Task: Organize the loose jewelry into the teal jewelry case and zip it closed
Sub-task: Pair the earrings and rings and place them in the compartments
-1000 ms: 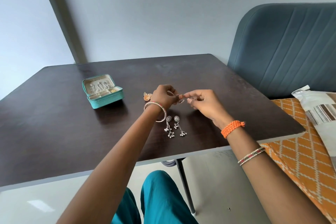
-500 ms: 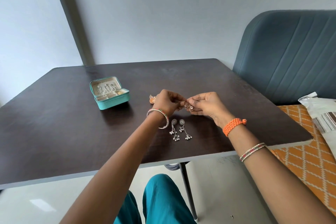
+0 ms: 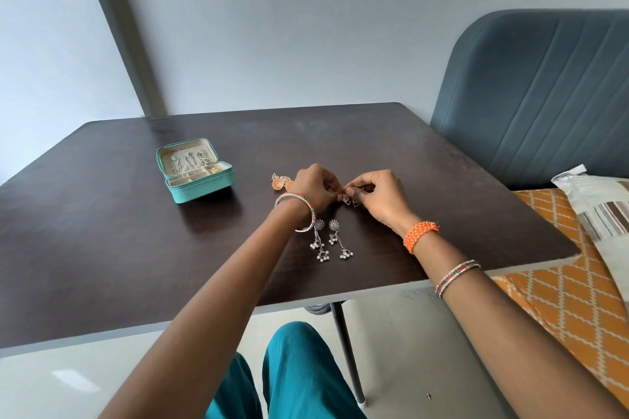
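we see both hands meeting at the middle of the frame over the dark table (image 3: pixel 102 248). our left hand (image 3: pixel 315 189) has its fingers curled, the tips pinching one end of a small silver earring (image 3: pixel 350 202); our right hand (image 3: pixel 377 196) pinches the same piece from the other side, thumb and fingertips drawn together on it. the earring's little triangular parts hang between the two hands, just above the tabletop. the teal jewelry case (image 3: pixel 195 173) sits open toward the left centre of the frame, well apart from the hands, with silver pieces lying in its lid and something gold in a tray compartment. a pair of orange earrings (image 3: pixel 280 182) lies just left of our left hand, partly hidden by it. two long silver drop earrings (image 3: pixel 332 240) lie side by side just below the hands, near the left wrist's bangle (image 3: pixel 299 213).
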Tool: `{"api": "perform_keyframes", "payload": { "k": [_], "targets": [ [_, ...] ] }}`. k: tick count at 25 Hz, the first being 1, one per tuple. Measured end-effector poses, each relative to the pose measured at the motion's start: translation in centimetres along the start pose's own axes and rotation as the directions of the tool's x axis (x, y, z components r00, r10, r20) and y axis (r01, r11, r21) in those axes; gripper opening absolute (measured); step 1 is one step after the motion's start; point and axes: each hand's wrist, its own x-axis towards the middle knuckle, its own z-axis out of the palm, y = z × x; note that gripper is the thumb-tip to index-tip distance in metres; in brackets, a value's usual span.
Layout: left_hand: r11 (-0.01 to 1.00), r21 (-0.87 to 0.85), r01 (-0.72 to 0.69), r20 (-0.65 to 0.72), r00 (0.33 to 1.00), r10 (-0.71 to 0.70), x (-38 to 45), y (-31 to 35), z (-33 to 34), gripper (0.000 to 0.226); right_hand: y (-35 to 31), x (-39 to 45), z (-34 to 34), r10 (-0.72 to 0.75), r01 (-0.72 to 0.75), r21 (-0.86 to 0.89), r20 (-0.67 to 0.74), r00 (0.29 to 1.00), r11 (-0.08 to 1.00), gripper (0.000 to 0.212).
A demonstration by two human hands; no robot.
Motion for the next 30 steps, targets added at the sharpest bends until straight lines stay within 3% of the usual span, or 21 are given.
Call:
{"api": "perform_keyframes", "payload": {
  "k": [4, 7, 9, 11, 13, 15, 20, 22, 24, 27, 30],
  "targets": [
    [0.998, -0.067, -0.014, -0.035, 0.999, 0.011, -0.9, 0.4, -0.9, 0.017, -0.5, 0.0, -0.4, -0.007, 0.011, 0.099, -0.043, 0.999, 0.995, 0.006],
    [0.985, -0.170, -0.034, -0.279, 0.960, -0.015, -2.7, -0.8, -4.1, 0.015, -3.0, -0.2, -0.6, -0.101, 0.115, 0.115, -0.120, 0.988, 0.987, 0.011],
    [0.995, -0.095, 0.000, -0.473, 0.880, -0.045, -4.3, -2.9, -6.4, 0.016, -5.8, -0.3, 0.8, -0.217, 0.220, 0.079, -0.034, 0.975, 0.972, 0.015],
    [0.984, 0.115, 0.135, -0.548, 0.835, -0.051, -5.8, -5.5, -7.9, 0.019, -8.6, -0.4, 3.8, -0.333, 0.332, 0.028, 0.117, 0.935, 0.943, 0.020],
    [0.900, 0.333, 0.280, -0.507, 0.858, -0.080, -7.0, -7.2, -8.2, 0.024, -10.6, -0.2, 7.1, -0.436, 0.465, -0.074, 0.248, 0.865, 0.882, 0.031],
    [0.843, 0.434, 0.318, -0.495, 0.866, -0.072, -7.7, -8.4, -8.4, 0.026, -12.0, 0.0, 9.5, -0.461, 0.550, -0.181, 0.374, 0.805, 0.815, 0.045],
    [0.829, 0.413, 0.377, -0.513, 0.849, -0.130, -8.2, -11.4, -9.9, 0.026, -13.8, 0.5, 12.4, -0.504, 0.593, -0.267, 0.334, 0.796, 0.760, 0.050],
    [0.851, 0.365, 0.378, -0.557, 0.821, -0.125, -8.3, -12.3, -10.3, 0.025, -14.8, 0.9, 13.2, -0.483, 0.599, -0.272, 0.390, 0.784, 0.753, 0.053],
    [0.858, 0.357, 0.368, -0.557, 0.822, -0.121, -8.3, -13.2, -10.8, 0.031, -15.7, 1.1, 14.0, -0.430, 0.596, -0.301, 0.467, 0.773, 0.744, 0.045],
    [0.834, 0.425, 0.351, -0.444, 0.884, -0.146, -9.0, -15.0, -11.4, 0.032, -16.1, 0.4, 13.9, -0.406, 0.584, -0.299, 0.485, 0.774, 0.755, 0.022],
    [0.839, 0.445, 0.313, -0.450, 0.888, -0.092, -10.6, -15.4, -11.2, 0.026, -16.3, -1.3, 12.2, -0.380, 0.543, -0.248, 0.488, 0.786, 0.802, 0.020]
  ]
}}
